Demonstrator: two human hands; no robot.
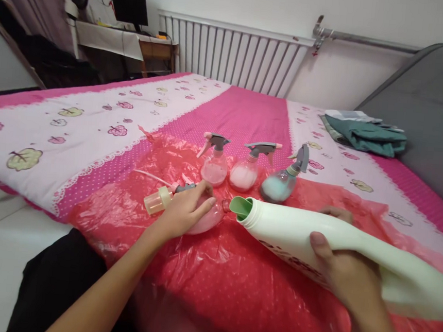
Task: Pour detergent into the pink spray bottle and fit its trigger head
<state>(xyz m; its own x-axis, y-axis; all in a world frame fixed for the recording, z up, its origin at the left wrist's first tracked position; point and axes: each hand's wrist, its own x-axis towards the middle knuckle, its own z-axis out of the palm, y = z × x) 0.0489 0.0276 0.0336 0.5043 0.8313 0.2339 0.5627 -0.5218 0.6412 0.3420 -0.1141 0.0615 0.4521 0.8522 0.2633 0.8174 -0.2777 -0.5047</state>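
Note:
My right hand [346, 272] grips a large white detergent bottle [327, 242], tipped on its side with its green spout [241, 207] pointing left. The spout sits right at the open neck of a small clear pink bottle [211, 219] lying on the red plastic sheet [203, 283]. My left hand [186, 209] is closed over that small bottle and steadies it. A loose spray head [164, 197] with a cream cap and white tube lies just left of my left hand. Three spray bottles stand behind: two with pink contents [214, 160] [250, 166], one with blue [284, 179].
The plastic sheet covers part of a bed with a pink and white patterned cover [93, 124]. Folded green and white clothes [367, 132] lie at the far right by a grey headboard [435, 112]. A white radiator [235, 53] and a desk with a monitor [129, 3] stand behind.

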